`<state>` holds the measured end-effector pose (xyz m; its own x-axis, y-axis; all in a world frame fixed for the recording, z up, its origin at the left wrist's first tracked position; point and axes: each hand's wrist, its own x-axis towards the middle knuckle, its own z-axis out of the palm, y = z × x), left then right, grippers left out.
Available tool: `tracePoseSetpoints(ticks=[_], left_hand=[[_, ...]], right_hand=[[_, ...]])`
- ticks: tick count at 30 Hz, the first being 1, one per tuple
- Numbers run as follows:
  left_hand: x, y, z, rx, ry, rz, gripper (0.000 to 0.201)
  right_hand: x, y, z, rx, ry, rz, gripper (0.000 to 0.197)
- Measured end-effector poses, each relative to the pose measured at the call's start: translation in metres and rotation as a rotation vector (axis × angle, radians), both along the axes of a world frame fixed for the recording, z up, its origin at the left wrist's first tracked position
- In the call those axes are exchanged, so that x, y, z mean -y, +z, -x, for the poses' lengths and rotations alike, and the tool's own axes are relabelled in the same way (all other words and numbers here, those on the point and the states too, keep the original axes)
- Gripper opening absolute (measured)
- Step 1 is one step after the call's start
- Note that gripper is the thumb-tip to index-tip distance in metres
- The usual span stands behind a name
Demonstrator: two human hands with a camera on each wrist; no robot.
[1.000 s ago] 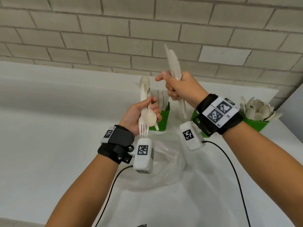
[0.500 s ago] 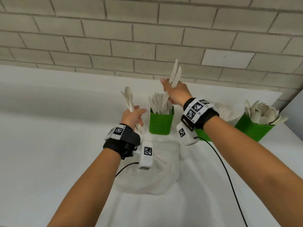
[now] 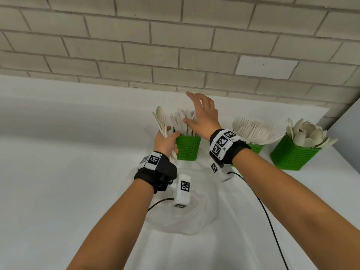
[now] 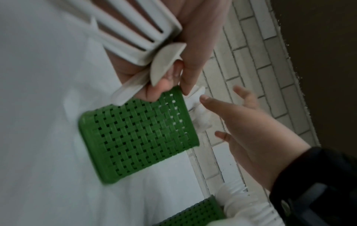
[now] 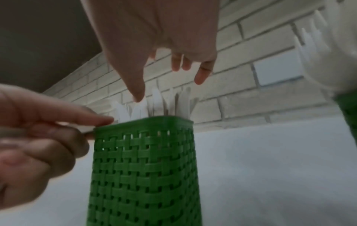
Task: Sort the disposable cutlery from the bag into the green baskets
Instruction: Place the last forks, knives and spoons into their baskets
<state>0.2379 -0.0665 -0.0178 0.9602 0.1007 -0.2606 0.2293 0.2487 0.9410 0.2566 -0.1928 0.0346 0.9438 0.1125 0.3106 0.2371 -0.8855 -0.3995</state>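
My left hand grips a bundle of white spoons and forks just left of the left green basket, its forefinger touching the rim. That basket holds upright white knives. My right hand hovers above those knives with fingers spread and holds nothing. In the left wrist view a fork and a spoon bowl lie against my palm. A clear plastic bag lies flat under my wrists.
A middle green basket is full of forks, and a right green basket is full of spoons. The white table ends at a grey brick wall. Black cables trail from my wrist cameras.
My right hand carried the knives to the left basket, let them go there and opened above it. My left hand moved forward with its bundle to the basket's rim.
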Motion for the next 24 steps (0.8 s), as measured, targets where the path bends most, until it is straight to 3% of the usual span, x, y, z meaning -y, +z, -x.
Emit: tracePoseSetpoints(ticks=[2, 4, 7, 10, 12, 17, 20, 24], left_hand=[[0.000, 0.005, 0.006, 0.048, 0.002, 0.020, 0.027], [0.000, 0.011, 0.013, 0.103, -0.019, 0.029, 0.025], [0.001, 0.021, 0.022, 0.174, -0.083, -0.022, 0.026], [0.004, 0.036, 0.031, 0.244, -0.165, -0.061, 0.020], [0.009, 0.044, 0.039, 0.258, -0.257, -0.013, 0.020], [0.026, 0.046, 0.057, 0.184, -0.461, 0.206, 0.028], [0.038, 0.045, 0.063, 0.170, -0.478, 0.221, 0.028], [0.061, 0.047, 0.075, 0.153, -0.529, 0.151, 0.024]], right_hand=[[0.000, 0.000, -0.002, -0.148, 0.102, 0.250, 0.059], [0.003, 0.001, -0.001, -0.200, 0.165, 0.280, 0.056], [0.005, 0.015, 0.011, 0.117, 0.305, 0.091, 0.051], [0.009, 0.028, 0.026, 0.517, 0.622, 0.353, 0.035], [0.012, 0.036, 0.035, 0.632, 0.709, 0.500, 0.028], [0.038, 0.053, 0.046, 0.573, 0.637, 0.614, 0.012], [0.062, 0.058, 0.055, 0.527, 0.572, 0.602, 0.008], [0.089, 0.051, 0.074, 0.516, 0.570, 0.612, 0.021]])
